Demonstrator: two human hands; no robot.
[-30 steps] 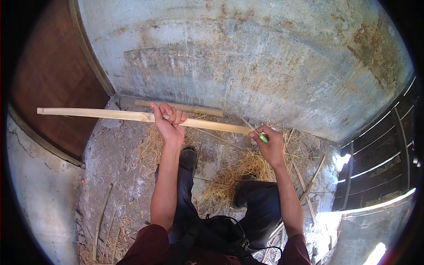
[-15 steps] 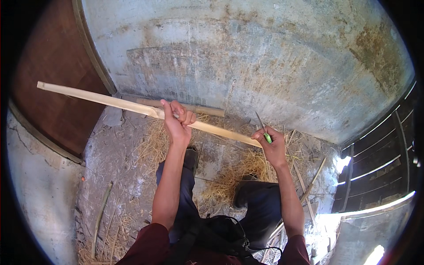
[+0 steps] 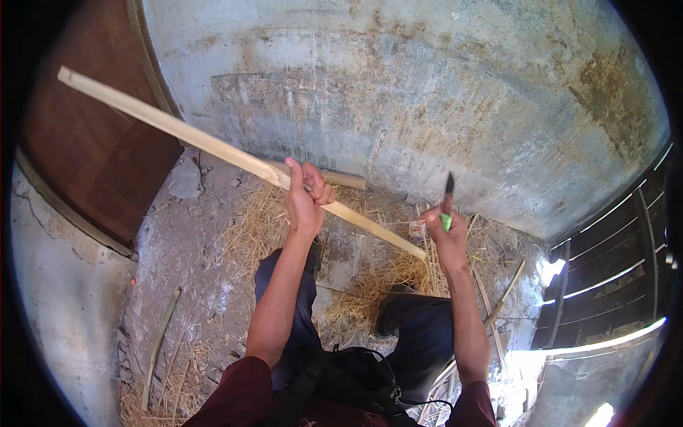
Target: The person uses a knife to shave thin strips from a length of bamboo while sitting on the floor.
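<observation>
My left hand (image 3: 307,196) is wrapped round a long pale bamboo strip (image 3: 178,128) near its middle. The strip slants from the upper left, where its far end is raised, down to the right, and its lower end stops just short of my right wrist. In my right hand (image 3: 447,231) is a small knife (image 3: 448,203) with a green handle, its dark blade pointing up and away from me. The blade is apart from the strip. A thin sliver seems to run leftward from my right fingertips, too fine to make out.
Straw-like shavings (image 3: 384,285) cover the floor around my feet. A bamboo length (image 3: 345,179) lies along the base of the stained wall (image 3: 370,92). A stick (image 3: 162,341) lies at left, another (image 3: 509,292) at right. A brown door panel (image 3: 85,92) stands left, dark slats (image 3: 612,263) right.
The strip's left end has swung upward and its right end has dropped, coming out of my right fingers. My right hand has turned, so the knife blade stands more upright. My left hand shifted slightly right.
</observation>
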